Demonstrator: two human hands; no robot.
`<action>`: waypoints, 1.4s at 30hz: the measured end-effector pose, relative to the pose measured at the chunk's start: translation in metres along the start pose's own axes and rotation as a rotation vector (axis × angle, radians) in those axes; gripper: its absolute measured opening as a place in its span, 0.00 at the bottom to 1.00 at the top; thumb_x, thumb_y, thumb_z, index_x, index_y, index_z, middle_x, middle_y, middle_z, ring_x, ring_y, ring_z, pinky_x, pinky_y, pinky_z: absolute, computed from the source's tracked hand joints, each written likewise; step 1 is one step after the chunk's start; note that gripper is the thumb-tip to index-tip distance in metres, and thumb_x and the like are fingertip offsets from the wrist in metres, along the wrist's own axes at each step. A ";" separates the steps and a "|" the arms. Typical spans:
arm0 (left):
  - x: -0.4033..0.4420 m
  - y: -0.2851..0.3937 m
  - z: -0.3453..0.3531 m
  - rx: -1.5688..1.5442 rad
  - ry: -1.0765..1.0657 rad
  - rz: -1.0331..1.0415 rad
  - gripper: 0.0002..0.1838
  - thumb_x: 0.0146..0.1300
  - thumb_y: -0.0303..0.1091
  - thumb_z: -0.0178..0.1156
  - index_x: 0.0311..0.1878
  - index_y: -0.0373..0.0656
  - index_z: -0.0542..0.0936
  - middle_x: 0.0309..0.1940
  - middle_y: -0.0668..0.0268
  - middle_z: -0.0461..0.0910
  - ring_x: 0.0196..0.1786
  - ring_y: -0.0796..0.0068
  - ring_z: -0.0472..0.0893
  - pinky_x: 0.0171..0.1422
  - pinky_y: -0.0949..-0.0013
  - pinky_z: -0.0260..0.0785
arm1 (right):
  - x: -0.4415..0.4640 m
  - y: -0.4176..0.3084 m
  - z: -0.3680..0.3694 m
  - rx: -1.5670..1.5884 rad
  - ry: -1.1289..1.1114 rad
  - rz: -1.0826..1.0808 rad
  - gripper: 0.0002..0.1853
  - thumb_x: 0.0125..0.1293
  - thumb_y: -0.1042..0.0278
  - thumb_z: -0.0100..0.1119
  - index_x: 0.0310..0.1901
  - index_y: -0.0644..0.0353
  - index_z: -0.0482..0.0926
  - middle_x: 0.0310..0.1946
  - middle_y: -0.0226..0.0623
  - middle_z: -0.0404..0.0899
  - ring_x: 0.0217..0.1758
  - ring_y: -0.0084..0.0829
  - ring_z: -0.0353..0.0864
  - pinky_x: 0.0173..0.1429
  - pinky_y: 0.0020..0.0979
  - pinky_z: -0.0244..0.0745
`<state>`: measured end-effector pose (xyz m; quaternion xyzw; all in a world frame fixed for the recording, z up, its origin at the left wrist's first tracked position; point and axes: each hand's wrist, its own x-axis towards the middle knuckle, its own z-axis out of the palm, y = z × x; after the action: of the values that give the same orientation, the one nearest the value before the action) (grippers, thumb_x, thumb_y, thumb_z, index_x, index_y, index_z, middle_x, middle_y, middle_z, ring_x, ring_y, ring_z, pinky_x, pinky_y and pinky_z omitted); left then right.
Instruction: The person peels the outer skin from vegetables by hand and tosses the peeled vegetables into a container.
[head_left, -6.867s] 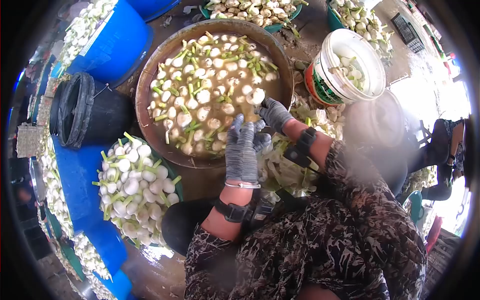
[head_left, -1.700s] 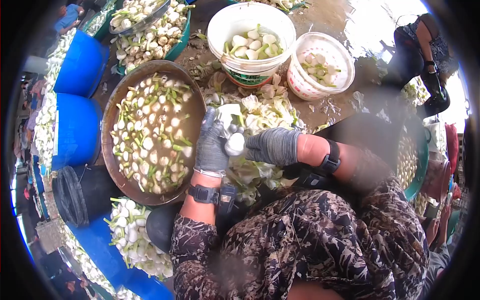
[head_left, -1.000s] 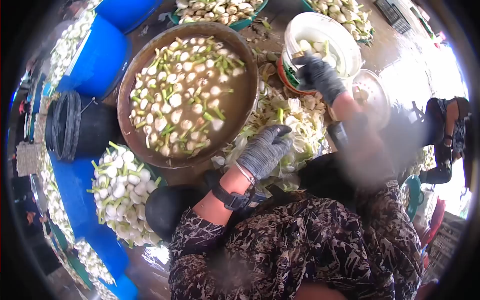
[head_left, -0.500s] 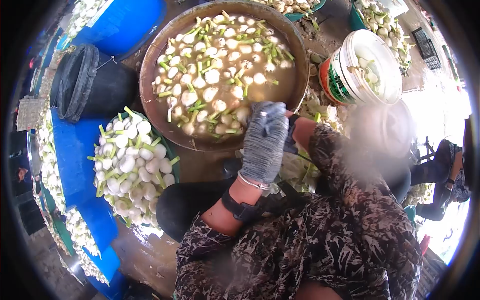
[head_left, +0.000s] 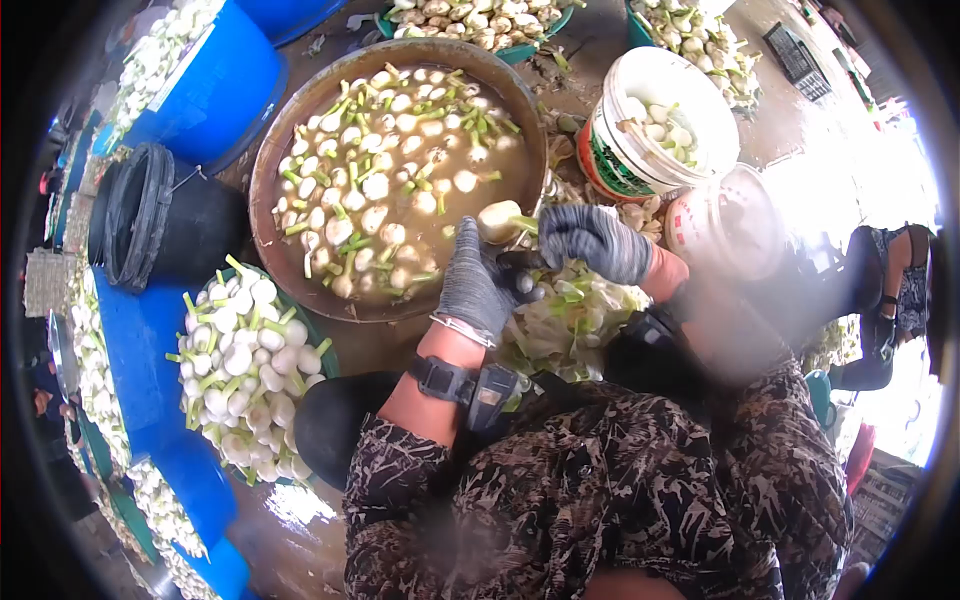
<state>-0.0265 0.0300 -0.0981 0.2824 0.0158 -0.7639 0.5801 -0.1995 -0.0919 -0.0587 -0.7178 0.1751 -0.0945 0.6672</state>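
Note:
A white garlic bulb (head_left: 499, 222) with a short green stem is held between my gloved hands at the near rim of a wide round tub (head_left: 262, 235). My left hand (head_left: 474, 280), in a grey knit glove, has its fingers against the bulb's left side. My right hand (head_left: 597, 243), gloved alike, is curled closed at the stem end; its fingertips are partly hidden. In the tub, many garlic bulbs (head_left: 374, 186) float in murky brown water. Pale peeled skins (head_left: 565, 325) lie in a heap below my hands.
A basin heaped with clean white bulbs (head_left: 240, 370) stands at left, near a black bucket (head_left: 205, 215) and blue containers (head_left: 215, 90). To the right is a white bucket (head_left: 625, 140) with bulbs inside. Green basins of bulbs (head_left: 480, 22) stand beyond. Another person's arm (head_left: 893, 270) shows far right.
My hands have moved apart from their overlapped position at the tub's edge. A garlic bulb now shows between them. The view has shifted, so the tub sits lower and further left.

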 end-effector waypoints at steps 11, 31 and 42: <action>0.005 -0.024 0.030 0.243 0.026 0.381 0.19 0.68 0.29 0.58 0.62 0.48 0.71 0.51 0.58 0.78 0.50 0.59 0.81 0.56 0.52 0.78 | -0.032 0.000 -0.004 -0.780 0.550 -0.082 0.08 0.63 0.66 0.60 0.40 0.60 0.81 0.37 0.44 0.80 0.40 0.44 0.81 0.45 0.40 0.76; 0.019 -0.040 0.047 0.992 0.179 0.546 0.21 0.67 0.21 0.54 0.63 0.37 0.68 0.55 0.61 0.75 0.53 0.74 0.77 0.59 0.70 0.72 | -0.032 -0.014 0.001 -0.937 0.709 -0.218 0.05 0.58 0.69 0.61 0.33 0.58 0.76 0.25 0.42 0.77 0.29 0.46 0.78 0.33 0.43 0.73; 0.013 -0.037 0.047 0.810 0.030 0.568 0.21 0.68 0.26 0.56 0.63 0.38 0.69 0.57 0.61 0.73 0.56 0.71 0.75 0.63 0.65 0.73 | -0.034 -0.014 -0.002 -0.653 0.754 -0.113 0.06 0.57 0.69 0.59 0.32 0.61 0.76 0.25 0.49 0.78 0.32 0.50 0.80 0.37 0.44 0.75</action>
<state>-0.0811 0.0138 -0.0759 0.4892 -0.3517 -0.5162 0.6088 -0.2297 -0.0806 -0.0418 -0.8134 0.3854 -0.3236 0.2918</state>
